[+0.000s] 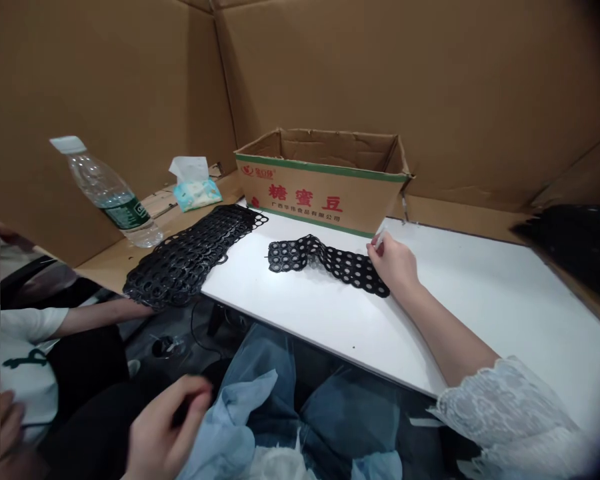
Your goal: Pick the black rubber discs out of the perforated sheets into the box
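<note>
across the white table (280, 303), far side: open-topped cardboard box (365, 208), front printed in red, 糖蜜豆, smaller dark line under it, 广西华伟食品有限公司; logo at upper left too small to read for sure. left end of table: pile of black mesh sheets (180, 263), ring pattern, no writing seen. middle of table, in front of box: black mesh strip (347, 267), long axis running left to right, right end slanting nearer the person, middle humped up off the surface. strip lies to the left of the right hand (399, 265), which is clearly the nearer one, fingers at strip's right end; contact with strip can't be told. from the left hand (163, 430), strip is ahead and to the right, well apart. beyond the pile, tilted in view: water bottle (125, 210), green label, white lettering only partly showing. next to it, blue tissue pack (197, 195), no legible text. hands apart: right pinched on a small white piece (380, 239); left curled near the lap, off the table, blurred, can't tell if anything is in it.
</note>
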The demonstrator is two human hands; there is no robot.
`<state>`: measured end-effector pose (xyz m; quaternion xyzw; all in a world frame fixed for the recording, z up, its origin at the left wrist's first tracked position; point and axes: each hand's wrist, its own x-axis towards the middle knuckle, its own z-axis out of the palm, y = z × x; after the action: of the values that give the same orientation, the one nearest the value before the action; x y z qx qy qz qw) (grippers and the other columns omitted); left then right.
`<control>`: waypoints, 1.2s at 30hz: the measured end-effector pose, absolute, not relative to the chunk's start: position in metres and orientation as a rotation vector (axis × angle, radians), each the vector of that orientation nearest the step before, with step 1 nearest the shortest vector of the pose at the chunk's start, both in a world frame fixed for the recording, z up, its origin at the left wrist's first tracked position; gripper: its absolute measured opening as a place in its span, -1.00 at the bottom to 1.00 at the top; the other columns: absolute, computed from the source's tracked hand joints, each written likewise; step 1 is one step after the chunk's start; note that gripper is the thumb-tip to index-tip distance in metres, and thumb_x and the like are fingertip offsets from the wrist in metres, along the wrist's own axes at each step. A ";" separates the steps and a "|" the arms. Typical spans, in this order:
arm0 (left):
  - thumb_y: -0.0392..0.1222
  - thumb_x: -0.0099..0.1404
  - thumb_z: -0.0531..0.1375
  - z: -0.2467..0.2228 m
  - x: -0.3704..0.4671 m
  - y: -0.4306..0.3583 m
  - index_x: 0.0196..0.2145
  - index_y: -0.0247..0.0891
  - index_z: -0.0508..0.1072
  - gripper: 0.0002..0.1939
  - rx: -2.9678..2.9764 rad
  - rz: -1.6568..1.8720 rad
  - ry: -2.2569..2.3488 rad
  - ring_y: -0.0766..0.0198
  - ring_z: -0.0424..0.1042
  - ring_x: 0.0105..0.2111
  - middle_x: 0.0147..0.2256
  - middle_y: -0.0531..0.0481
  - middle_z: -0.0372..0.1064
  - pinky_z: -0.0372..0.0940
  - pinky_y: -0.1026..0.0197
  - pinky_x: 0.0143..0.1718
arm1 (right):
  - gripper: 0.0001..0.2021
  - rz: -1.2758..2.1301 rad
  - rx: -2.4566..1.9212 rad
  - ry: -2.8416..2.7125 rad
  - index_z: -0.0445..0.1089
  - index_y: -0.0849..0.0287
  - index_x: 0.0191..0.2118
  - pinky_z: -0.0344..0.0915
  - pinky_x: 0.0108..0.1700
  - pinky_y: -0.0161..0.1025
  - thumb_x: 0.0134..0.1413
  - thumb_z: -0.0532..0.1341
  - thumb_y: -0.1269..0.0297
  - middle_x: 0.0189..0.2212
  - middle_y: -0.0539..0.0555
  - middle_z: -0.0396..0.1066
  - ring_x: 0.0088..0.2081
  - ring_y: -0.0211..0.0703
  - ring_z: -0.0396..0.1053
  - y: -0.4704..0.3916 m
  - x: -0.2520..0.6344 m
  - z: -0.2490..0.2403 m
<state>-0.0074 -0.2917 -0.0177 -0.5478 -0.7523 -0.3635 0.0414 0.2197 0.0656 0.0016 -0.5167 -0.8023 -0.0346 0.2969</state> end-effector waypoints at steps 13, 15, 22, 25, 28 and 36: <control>-0.10 0.25 -0.06 0.132 0.054 -0.040 -0.43 -0.28 0.30 -0.74 -2.480 -0.741 -1.420 0.29 0.31 -0.47 -0.50 0.02 0.33 0.11 0.25 -0.42 | -0.74 -0.022 -1.316 -2.059 0.27 0.20 -0.28 0.04 -0.49 -0.30 0.06 -0.06 0.18 -0.56 0.07 0.36 -0.53 -0.18 0.27 0.062 0.218 0.005; -0.12 0.26 -0.07 0.124 0.058 -0.015 -0.46 -0.30 0.29 -0.73 -2.384 -0.689 -1.362 0.27 0.31 -0.46 -0.50 -0.01 0.34 0.09 0.22 -0.38 | -0.72 -0.014 -1.323 -2.059 0.27 0.20 -0.28 0.05 -0.48 -0.30 0.06 -0.07 0.17 -0.55 0.07 0.36 -0.52 -0.17 0.28 0.063 0.218 0.005; -0.17 0.28 -0.15 0.053 0.050 0.021 -0.44 -0.30 0.31 -0.69 -2.416 -0.560 -1.207 0.23 0.29 -0.37 -0.47 -0.10 0.33 0.07 0.14 -0.21 | -0.70 0.248 -1.248 -1.917 0.29 0.21 -0.32 0.16 -0.39 -0.29 0.06 -0.06 0.12 -0.56 0.06 0.36 -0.49 -0.19 0.31 0.065 0.219 0.001; -0.18 0.26 -0.13 0.036 0.034 0.024 -0.42 -0.28 0.32 -0.72 -2.479 -0.705 -1.334 0.23 0.28 -0.36 -0.45 -0.07 0.34 0.08 0.13 -0.18 | -0.70 0.408 -1.249 -1.776 0.29 0.21 -0.37 0.19 -0.39 -0.30 0.03 -0.04 0.11 -0.55 0.06 0.37 -0.50 -0.21 0.32 0.068 0.217 -0.001; -0.14 0.24 -0.09 0.030 0.019 0.025 -0.43 -0.26 0.31 -0.75 -2.645 -0.775 -1.447 0.25 0.28 -0.37 -0.43 -0.03 0.34 0.13 0.17 -0.25 | -0.70 0.506 -1.243 -1.713 0.28 0.21 -0.38 0.21 -0.43 -0.32 0.01 -0.03 0.09 -0.54 0.06 0.37 -0.52 -0.22 0.32 0.070 0.216 -0.004; -0.10 0.21 -0.06 0.022 0.011 0.022 -0.31 -0.24 0.31 -0.77 -2.761 -0.701 -1.445 0.19 0.25 -0.23 -0.30 -0.06 0.31 0.09 0.11 -0.12 | -0.74 0.607 -1.240 -1.665 0.26 0.20 -0.42 0.21 -0.47 -0.33 -0.01 -0.01 0.11 -0.57 0.04 0.33 -0.55 -0.25 0.29 0.067 0.215 -0.002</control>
<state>0.0112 0.0220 0.0218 -0.8641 -0.4521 -0.2194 -0.0261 0.2149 0.0674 -0.0021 -0.5062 -0.6795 0.2476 0.4699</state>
